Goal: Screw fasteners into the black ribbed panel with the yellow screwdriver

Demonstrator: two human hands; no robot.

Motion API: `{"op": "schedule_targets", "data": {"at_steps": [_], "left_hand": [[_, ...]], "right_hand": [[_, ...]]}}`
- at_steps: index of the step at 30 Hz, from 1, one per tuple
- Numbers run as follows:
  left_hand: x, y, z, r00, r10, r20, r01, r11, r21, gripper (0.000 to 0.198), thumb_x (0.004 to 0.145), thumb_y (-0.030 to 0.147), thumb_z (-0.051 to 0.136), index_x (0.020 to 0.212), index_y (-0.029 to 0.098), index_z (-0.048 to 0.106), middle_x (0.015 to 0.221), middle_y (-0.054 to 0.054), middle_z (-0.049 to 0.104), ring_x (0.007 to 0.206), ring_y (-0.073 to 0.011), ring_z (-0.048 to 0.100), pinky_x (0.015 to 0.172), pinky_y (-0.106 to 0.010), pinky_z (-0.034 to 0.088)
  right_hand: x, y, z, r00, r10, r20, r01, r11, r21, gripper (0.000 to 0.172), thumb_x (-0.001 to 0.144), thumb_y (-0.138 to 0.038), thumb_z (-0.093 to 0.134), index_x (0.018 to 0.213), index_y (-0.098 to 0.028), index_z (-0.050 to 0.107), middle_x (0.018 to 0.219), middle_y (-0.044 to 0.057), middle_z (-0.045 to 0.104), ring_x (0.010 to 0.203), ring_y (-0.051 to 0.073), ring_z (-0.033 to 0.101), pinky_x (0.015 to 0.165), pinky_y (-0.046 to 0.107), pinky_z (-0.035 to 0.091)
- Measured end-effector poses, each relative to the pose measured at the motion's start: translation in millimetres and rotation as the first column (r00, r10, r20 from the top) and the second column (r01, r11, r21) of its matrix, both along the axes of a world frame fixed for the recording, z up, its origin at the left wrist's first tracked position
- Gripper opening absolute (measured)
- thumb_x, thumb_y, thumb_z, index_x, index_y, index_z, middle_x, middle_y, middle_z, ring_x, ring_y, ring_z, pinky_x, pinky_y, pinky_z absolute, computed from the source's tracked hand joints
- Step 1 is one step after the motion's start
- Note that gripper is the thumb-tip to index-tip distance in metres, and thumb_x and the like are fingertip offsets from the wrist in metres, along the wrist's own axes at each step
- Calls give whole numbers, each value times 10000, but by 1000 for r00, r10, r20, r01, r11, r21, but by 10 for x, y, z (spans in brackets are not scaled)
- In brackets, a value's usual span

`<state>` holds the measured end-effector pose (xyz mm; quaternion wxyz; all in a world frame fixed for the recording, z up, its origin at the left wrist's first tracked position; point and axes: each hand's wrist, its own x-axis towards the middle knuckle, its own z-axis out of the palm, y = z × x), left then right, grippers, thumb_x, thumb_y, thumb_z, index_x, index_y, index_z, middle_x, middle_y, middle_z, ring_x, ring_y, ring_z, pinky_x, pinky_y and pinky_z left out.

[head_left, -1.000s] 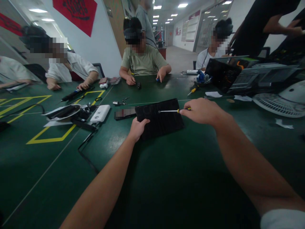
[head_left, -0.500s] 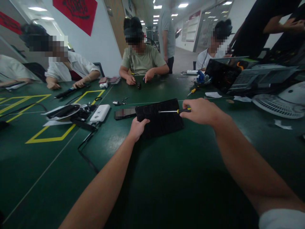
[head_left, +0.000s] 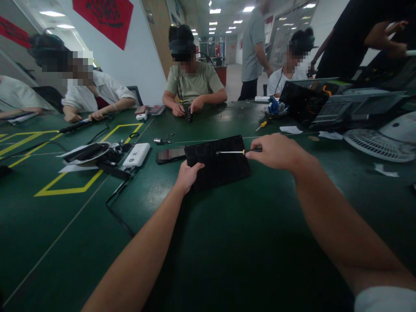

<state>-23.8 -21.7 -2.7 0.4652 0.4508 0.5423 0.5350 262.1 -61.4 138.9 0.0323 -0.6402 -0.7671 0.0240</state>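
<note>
My left hand grips the left edge of a flat black rectangular panel, its thumb lying on the face. The panel is tilted up from the green table. In my right hand is a screwdriver with a yellow and black handle, held nearly level. Its tip meets the panel's face near the upper middle; the screw or hole there is too small to make out. Just left of the panel lies a dark phone-like object, partly pixelated and partly behind the panel.
A white power bank and a cluttered dish stand left. Small metal parts lie beyond the panel. Farther right are another screwdriver, paper scraps, a white fan and grey casings. Several people sit around the table.
My right hand has turned slightly on the screwdriver handle, while the panel and my left hand stay in place. Behind the table, a standing person has moved right.
</note>
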Motion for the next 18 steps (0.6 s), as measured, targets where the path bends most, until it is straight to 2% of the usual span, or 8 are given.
{"op": "schedule_targets", "data": {"at_steps": [5,13,18], "left_hand": [[12,-8,11,1000,9,3,-9,1000,-4,348,579,317,836,885,183,737,891,-57,778,870,-267,735,849,-405,607],[18,4,5,1000,4,-7,-4,1000,-3,363,574,331,835,891,186,730,891,-49,766,861,-256,720,868,-403,590],[11,-6,3,1000,-1,-5,1,1000,-9,366,580,339,835,896,193,726,894,-52,764,855,-258,719,849,-399,585]], "right_hand": [[10,15,-19,1000,10,10,-9,1000,-10,475,989,-596,501,1018,-237,811,1028,127,790,947,324,697,705,423,464],[-26,17,-14,1000,-17,13,18,997,-75,536,1017,-619,433,1101,-236,799,1118,144,782,1002,345,695,736,443,474],[-33,1,-19,1000,-25,13,25,999,-22,415,941,-576,589,1143,-241,731,1066,130,768,970,337,691,713,412,445]]}}
